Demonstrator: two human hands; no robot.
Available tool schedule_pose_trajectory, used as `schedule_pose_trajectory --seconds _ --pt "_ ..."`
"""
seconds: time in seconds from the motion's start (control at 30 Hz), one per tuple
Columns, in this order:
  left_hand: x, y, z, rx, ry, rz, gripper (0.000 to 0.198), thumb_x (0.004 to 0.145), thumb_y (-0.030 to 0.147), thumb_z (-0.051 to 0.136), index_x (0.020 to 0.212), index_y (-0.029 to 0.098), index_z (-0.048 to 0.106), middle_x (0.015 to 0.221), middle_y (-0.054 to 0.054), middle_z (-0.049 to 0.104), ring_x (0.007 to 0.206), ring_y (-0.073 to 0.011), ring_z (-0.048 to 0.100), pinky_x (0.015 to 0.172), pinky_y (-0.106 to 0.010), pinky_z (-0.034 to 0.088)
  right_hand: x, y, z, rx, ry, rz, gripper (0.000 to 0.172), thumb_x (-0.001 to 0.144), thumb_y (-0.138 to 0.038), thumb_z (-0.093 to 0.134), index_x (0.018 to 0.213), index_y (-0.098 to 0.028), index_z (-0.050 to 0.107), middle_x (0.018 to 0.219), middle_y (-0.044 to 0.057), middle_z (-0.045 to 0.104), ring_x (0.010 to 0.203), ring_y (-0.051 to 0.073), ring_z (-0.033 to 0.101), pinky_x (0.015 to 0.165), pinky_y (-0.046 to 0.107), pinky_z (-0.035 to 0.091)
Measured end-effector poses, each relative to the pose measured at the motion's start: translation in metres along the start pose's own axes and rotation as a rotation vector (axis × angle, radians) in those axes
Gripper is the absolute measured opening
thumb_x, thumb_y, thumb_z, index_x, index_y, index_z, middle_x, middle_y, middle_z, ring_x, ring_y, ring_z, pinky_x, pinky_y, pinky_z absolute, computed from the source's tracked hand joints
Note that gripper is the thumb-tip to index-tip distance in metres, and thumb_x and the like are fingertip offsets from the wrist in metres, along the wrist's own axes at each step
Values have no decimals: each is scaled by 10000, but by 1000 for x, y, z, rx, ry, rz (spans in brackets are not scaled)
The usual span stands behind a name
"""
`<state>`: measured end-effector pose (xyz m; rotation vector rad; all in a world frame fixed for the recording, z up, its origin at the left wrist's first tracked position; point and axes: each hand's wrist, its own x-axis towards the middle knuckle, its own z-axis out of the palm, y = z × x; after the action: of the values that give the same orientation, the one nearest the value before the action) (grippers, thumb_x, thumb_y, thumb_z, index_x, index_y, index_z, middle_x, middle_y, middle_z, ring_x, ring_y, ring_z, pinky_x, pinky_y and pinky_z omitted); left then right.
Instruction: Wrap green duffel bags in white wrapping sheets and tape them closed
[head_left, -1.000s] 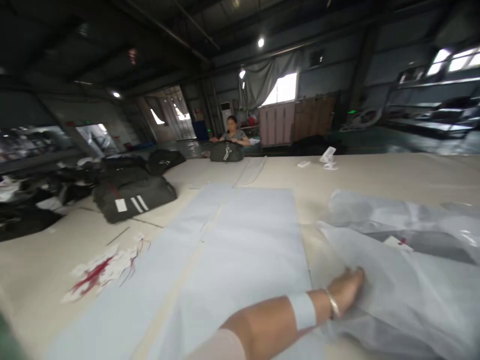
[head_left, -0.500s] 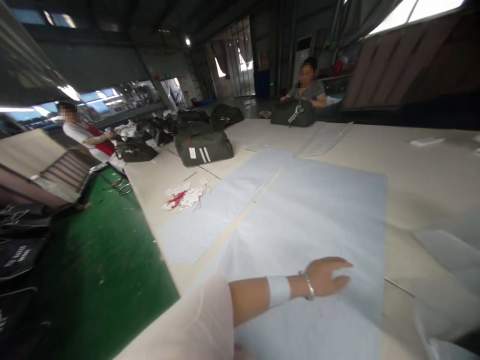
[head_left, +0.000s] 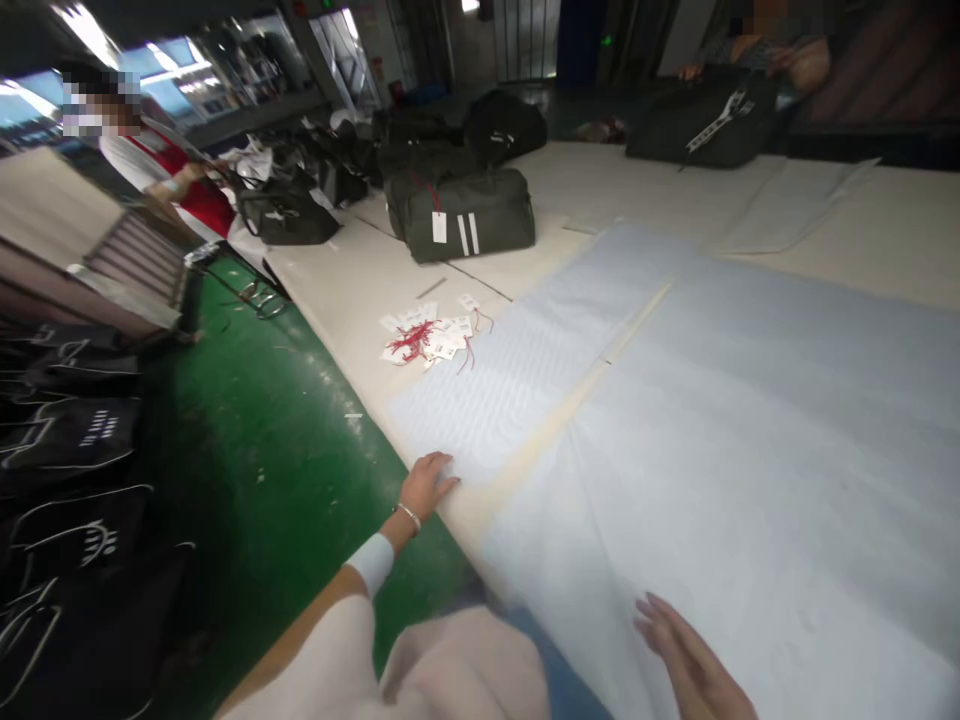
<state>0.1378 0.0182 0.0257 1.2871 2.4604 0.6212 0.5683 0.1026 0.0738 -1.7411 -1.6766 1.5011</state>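
Observation:
My left hand (head_left: 427,488), with a bracelet and a pale band on its wrist, is at the table's edge by the near corner of a narrow pale blue sheet (head_left: 517,370). Its thumb stands apart from the fingers; whether it touches the sheet I cannot tell. Over the larger pale blue sheet (head_left: 757,450) at the lower right is my right hand (head_left: 686,655), fingers stretched out and nothing visible in it. A strip of bare tabletop separates the two sheets. Beyond the narrow sheet lies a pile of white tags with red strings (head_left: 427,335).
A dark duffel bag (head_left: 472,215) with two white stripes stands farther along the table (head_left: 330,310). Two people handle bags, a person in a red apron (head_left: 199,200) and another at the far right. Black bags (head_left: 82,440) lie at the left on the green floor (head_left: 285,480).
My left hand has moved from over the large sheet leftward to the table's edge. My right hand has come into view at the lower right. The camera has tilted down and left.

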Motion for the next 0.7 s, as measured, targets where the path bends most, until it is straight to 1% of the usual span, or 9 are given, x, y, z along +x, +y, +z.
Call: schedule_pose_trajectory --seconds 0.07,0.17,0.23,0.33,0.4,0.53,0.6,0.63,0.7 --pt "2 -17 1 17 -82 38 413 807 332 705 1195 236 602 1197 -56 619 1127 -227 559 1022 -368 439 14 -16 56 11 -45 -70 559 789 -651 541 1207 -296 648 1136 62 704 1055 313 663 948 418 556" --pt "6 -28 6 16 -196 100 363 847 328 655 1193 237 596 1003 -25 653 899 -185 616 866 -315 494 31 -34 128 -47 -112 -231 512 836 -573 537 1207 -240 652 1199 89 669 1013 266 675 907 388 571" --pt "10 -31 7 1 -261 154 243 882 321 601 1111 242 627 887 -3 644 807 -167 606 802 -293 488 35 -41 160 -80 -170 -299 465 872 -536 505 1179 -230 673 1213 93 658 970 241 680 862 371 585" --pt "17 -32 4 -7 -336 254 149 919 315 528 944 241 655 861 -4 634 834 -165 599 791 -281 469 33 -47 181 -138 -225 -368 410 938 -472 435 1161 -235 685 1215 76 662 1033 225 657 909 367 560" --pt "22 -34 2 -12 -362 314 180 935 314 489 907 236 649 899 -12 637 876 -172 598 799 -286 470 35 -47 177 -224 -55 -393 409 957 -450 412 1179 -229 675 1209 78 667 1114 236 621 1007 407 496" --pt "33 -41 -1 -80 -357 351 219 938 340 469 1052 245 631 1052 -25 641 940 -181 607 854 -310 492 57 -39 138 -469 500 -298 502 941 -499 393 1272 -187 605 1355 120 563 1281 277 483 1116 495 345" --pt "37 -46 0 -118 -366 341 247 939 362 458 1084 253 627 1071 -18 643 909 -173 621 857 -313 504 72 -30 110 -559 692 -106 591 924 -531 382 1343 -145 536 1465 159 433 1353 311 387 1126 513 301" --pt "38 -49 1 -133 -376 340 255 941 372 447 1074 258 633 1060 -13 649 889 -170 626 850 -313 510 79 -25 95 -577 760 47 638 915 -547 383 1384 -128 487 1501 180 371 1371 333 353 1120 523 296" --pt "42 -54 4 -150 -396 345 271 940 393 431 1046 268 646 1026 -4 660 861 -171 633 832 -315 521 86 -14 67 -552 816 371 732 894 -580 412 1450 -105 385 1508 226 330 1365 382 345 1082 547 331"
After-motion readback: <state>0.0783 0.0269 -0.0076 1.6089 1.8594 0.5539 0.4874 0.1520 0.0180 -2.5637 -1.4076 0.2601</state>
